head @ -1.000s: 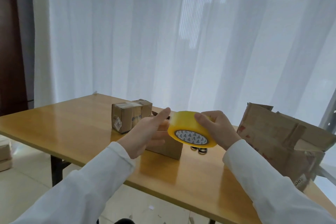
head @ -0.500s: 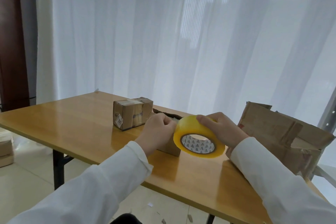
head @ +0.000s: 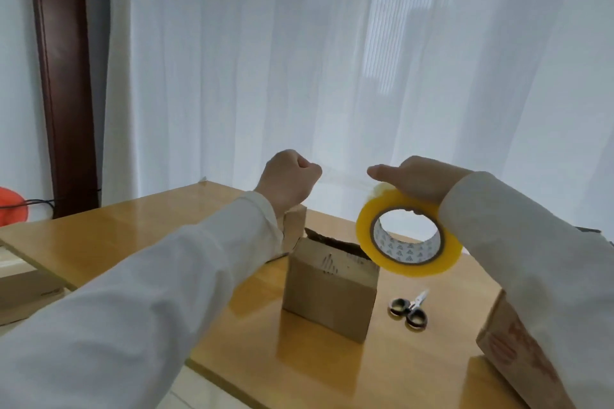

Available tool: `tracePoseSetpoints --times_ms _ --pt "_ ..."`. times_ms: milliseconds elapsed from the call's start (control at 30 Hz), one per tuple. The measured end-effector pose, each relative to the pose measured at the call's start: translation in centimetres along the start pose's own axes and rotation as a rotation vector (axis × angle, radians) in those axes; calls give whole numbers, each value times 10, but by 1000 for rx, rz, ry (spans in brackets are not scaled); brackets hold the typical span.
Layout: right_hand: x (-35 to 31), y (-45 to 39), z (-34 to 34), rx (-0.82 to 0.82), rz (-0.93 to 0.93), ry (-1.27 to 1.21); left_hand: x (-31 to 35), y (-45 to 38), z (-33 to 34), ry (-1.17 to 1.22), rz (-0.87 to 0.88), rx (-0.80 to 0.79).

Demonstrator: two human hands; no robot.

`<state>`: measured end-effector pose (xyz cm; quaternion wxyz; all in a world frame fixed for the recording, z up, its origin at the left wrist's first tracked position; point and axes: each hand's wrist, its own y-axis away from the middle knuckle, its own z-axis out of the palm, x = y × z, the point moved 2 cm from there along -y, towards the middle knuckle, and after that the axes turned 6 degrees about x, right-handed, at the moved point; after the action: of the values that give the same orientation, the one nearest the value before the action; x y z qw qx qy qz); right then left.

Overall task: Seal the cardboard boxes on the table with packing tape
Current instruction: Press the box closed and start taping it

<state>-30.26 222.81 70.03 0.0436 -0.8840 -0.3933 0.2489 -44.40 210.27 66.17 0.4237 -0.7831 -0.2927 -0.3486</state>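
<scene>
My right hand (head: pixel 420 179) holds a yellow roll of packing tape (head: pixel 407 236) from above, raised over the table. My left hand (head: pixel 287 177) is a fist, pinching the tape's free end, and a clear strip (head: pixel 344 176) stretches between fist and roll. Below them a small cardboard box (head: pixel 329 292) stands on the wooden table (head: pixel 139 236) with its top flaps open. A second small box (head: pixel 294 226) sits behind it, mostly hidden by my left sleeve.
Scissors (head: pixel 409 309) lie on the table right of the open box. A large worn cardboard box (head: pixel 518 358) stands at the right edge. More cardboard (head: pixel 23 289) lies off the table at the left. White curtains hang behind.
Both hands rose above the box. My left hand drew away leftward from the roll, pulling out a strip of tape. The camera moved closer to the table.
</scene>
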Motion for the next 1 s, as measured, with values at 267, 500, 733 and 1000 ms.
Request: tracePoseSetpoints --times_ms 267,500,733,1000 --pt "-12 -63 39 -25 29 -33 -45 -52 4 222 -339 -58" --pt "-9 -83 72 -180 115 248 -104 -28 45 332 -617 -270" --pt "-9 -76 72 -143 41 199 -127 -17 47 457 -651 -225" --pt "-11 -54 15 -115 132 -78 -87 -28 32 626 -567 -192"
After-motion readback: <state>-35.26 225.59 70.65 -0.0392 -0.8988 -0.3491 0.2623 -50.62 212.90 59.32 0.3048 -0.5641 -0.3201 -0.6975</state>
